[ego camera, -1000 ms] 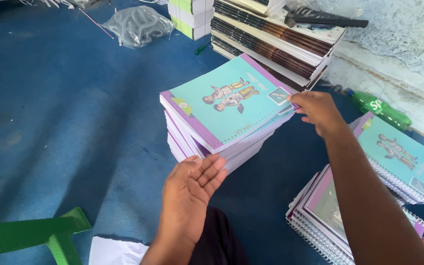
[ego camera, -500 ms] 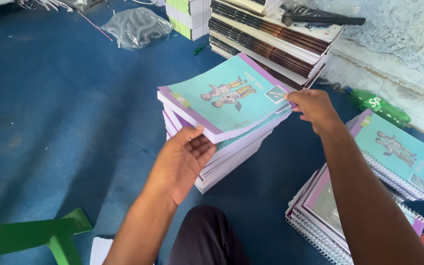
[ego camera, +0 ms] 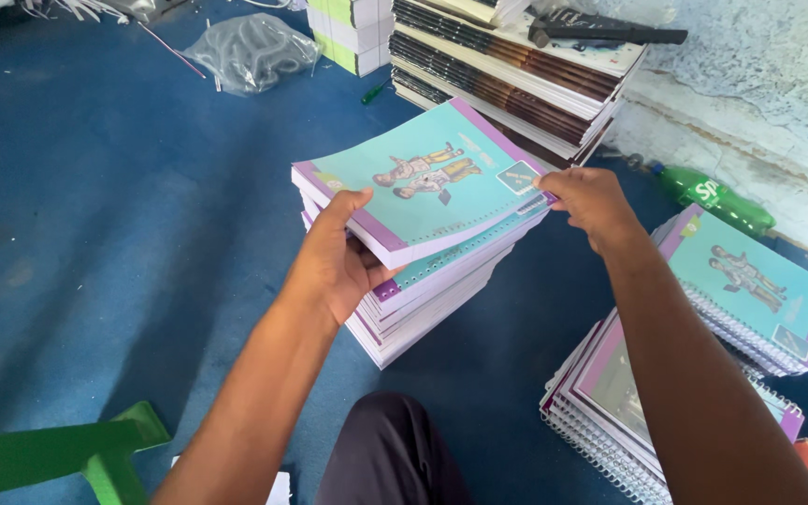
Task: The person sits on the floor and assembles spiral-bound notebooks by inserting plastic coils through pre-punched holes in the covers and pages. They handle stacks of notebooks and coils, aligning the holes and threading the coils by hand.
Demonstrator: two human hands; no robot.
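A stack of teal-and-purple spiral notebooks [ego camera: 423,281] stands on the blue floor in front of me. My left hand [ego camera: 339,262] grips the near edge of the top bundle of notebooks [ego camera: 423,182], thumb on the cover. At the far right corner of the same bundle, my right hand [ego camera: 591,201] pinches the cover edge. The bundle is tilted up, lifted slightly off the stack below.
Another pile of spiral notebooks [ego camera: 703,327] lies to my right. Tall stacks of books [ego camera: 507,75] stand behind, against a white wall, with a dark tool [ego camera: 600,28] on top. A green bottle [ego camera: 713,196], a plastic bag [ego camera: 250,47] and a green stool [ego camera: 58,454] lie around.
My left hand came up from my knee to the stack and took hold of the top bundle's near edge. The bundle now sits higher and tilted.
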